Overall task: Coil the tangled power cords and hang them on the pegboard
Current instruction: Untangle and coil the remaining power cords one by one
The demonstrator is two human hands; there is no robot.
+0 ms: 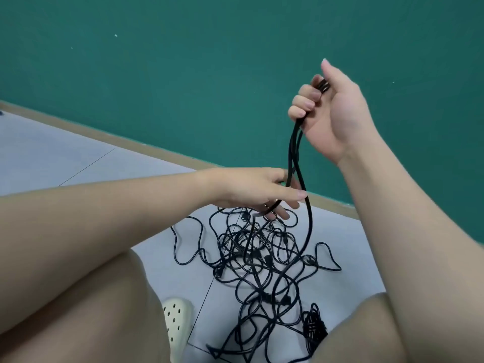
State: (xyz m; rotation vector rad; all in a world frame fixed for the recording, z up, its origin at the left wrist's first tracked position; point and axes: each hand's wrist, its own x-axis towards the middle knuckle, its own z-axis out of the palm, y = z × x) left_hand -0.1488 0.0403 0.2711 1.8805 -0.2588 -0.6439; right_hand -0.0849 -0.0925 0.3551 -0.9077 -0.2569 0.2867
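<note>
Green wall [209, 61] behind, pale tiled floor [65, 158] below, where the tangled black cords [262, 258] sprawl between the person's knees. Up high, the right hand [332, 111] clenches several loops of 1 cord [294, 150]; lower down, the left hand [256, 189] pinches the same strand with fingers loosely extended.

Pale tiled floor [78, 163], tangled black cords [262, 258], cream perforated shoe [175, 323]
</note>
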